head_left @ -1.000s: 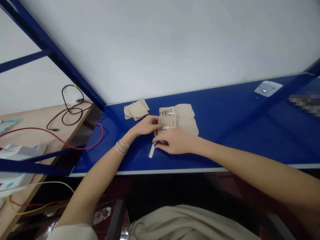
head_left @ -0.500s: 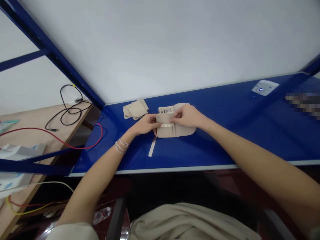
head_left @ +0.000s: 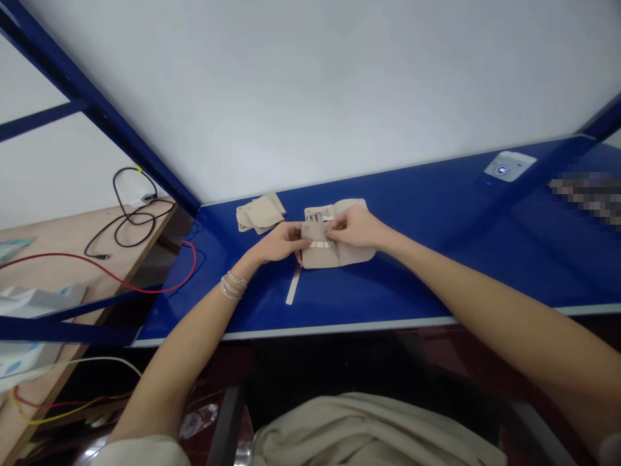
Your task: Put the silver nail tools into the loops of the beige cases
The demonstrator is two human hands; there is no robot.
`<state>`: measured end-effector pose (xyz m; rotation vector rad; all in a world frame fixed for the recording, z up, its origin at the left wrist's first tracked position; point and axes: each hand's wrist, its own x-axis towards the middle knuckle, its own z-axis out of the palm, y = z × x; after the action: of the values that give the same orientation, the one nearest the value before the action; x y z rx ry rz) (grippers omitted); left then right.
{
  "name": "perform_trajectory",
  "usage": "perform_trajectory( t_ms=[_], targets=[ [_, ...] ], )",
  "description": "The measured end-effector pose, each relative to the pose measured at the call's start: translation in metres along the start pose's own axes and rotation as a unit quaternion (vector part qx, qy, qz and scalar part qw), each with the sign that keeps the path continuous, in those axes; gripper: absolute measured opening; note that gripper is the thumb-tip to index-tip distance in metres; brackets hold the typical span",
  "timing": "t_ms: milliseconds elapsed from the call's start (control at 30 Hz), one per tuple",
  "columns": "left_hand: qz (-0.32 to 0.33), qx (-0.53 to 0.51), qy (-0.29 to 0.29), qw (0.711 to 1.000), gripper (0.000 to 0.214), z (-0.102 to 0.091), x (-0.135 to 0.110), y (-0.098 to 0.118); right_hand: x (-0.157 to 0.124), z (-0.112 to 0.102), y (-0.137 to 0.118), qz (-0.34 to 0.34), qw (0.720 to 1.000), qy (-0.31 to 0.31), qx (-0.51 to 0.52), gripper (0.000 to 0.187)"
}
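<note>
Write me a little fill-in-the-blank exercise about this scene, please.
1. Silver-coloured, ring-shaped bracelets circle the person's ____ wrist.
2. The left hand and right hand touch an open, round-cornered beige case over a glossy tabletop coloured ____.
3. A boxy white device lies to the ____ of the case.

Missing words: left; blue; right.

Holds the bare left forearm [head_left: 194,327] and bare right forearm [head_left: 460,285] slanting inward; grips with the left hand [head_left: 280,242] — thumb [head_left: 301,244] pointing towards the right; pinches with the right hand [head_left: 358,226] — palm down, half curled, close beside the left.
</note>
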<state>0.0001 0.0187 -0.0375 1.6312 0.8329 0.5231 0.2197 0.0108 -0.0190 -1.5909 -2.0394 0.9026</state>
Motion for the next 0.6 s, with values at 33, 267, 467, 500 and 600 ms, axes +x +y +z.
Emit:
perform_trajectory(
  t_ms=[33, 267, 467, 500, 600],
  targets=[
    [-0.001, 0.001, 0.0, 1.0, 0.03, 0.0, 0.0, 0.001, 0.0, 0.0, 0.001, 0.003, 1.0, -0.009, 0.009, 0.013],
    [-0.014, 0.022, -0.003, 1.0, 0.03, 0.002, -0.003, 0.008, 0.004, 0.005, 0.004, 0.028, 0.999, -0.02, 0.028, 0.015],
    [-0.011, 0.072, -0.01, 0.997, 0.029, 0.004, -0.008, 0.014, 0.004, 0.003, 0.004, -0.002, 0.993, 0.08, 0.09, 0.015],
    [-0.004, 0.07, -0.02, 0.997, 0.03, 0.005, -0.008, 0.015, 0.004, 0.001, 0.003, -0.005, 0.988, 0.107, 0.112, 0.014],
    [0.006, 0.122, -0.03, 0.992, 0.035, 0.008, -0.009, 0.016, 0.004, -0.003, -0.001, -0.004, 0.963, 0.167, 0.211, 0.013]
  ],
)
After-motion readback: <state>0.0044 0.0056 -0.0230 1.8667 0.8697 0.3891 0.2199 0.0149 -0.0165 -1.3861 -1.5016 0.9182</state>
